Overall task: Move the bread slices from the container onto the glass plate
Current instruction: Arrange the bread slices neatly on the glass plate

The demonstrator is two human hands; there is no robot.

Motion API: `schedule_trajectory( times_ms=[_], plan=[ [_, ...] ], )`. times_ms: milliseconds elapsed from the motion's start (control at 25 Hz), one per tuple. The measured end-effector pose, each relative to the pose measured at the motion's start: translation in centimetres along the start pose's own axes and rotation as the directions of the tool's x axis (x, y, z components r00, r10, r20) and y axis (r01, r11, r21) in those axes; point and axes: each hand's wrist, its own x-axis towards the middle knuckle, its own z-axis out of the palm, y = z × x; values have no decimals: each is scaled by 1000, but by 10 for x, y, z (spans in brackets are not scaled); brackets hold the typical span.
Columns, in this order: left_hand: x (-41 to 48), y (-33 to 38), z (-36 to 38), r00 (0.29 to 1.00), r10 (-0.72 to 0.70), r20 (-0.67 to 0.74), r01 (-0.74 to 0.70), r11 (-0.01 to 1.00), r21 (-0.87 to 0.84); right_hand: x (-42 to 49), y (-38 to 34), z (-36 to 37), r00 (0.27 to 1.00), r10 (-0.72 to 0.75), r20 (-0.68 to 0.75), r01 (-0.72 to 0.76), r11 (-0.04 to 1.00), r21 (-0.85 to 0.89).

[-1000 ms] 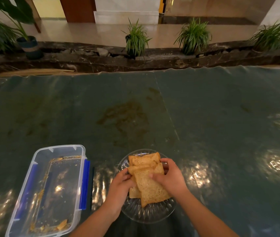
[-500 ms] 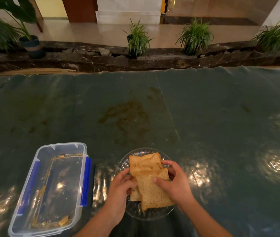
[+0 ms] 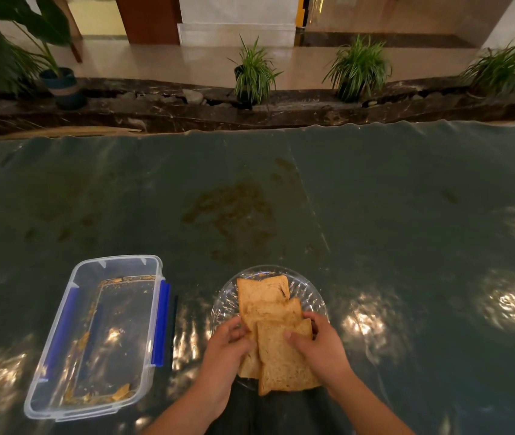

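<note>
Several brown bread slices [image 3: 268,312] lie overlapped on the round glass plate [image 3: 309,293] near the table's front edge. My left hand [image 3: 226,350] grips the stack's left edge. My right hand [image 3: 319,343] holds the right edge, thumb pressed on the nearest slice [image 3: 281,368], which juts over the plate's near rim. The clear plastic container [image 3: 93,340] with blue side clips stands to the left of the plate, holding only crumbs and small scraps.
A dark green glossy sheet [image 3: 375,215] covers the table, with a brownish stain [image 3: 234,211] beyond the plate. Past the far edge runs a dark stone ledge [image 3: 281,111] with several potted plants.
The plate and bread sit slightly nearer the table's front edge. Both hands have stayed on the stack, and the slices have been pushed a little closer together.
</note>
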Motion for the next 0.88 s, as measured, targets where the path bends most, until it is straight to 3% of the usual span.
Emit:
schedule_trajectory(
  times_ms=[400,680,880],
  plan=[
    [-1,3,-3,997,0,74,1,1000,-17,-6,-1,-4,997,-74,-1,74,997,20],
    [11,4,-3,999,-36,25,35,999,14,15,-10,-5,995,-99,-27,93,981,-172],
    [16,5,-1,999,-44,18,44,999,23,44,-25,4,995,-85,53,95,961,-260]
  ],
)
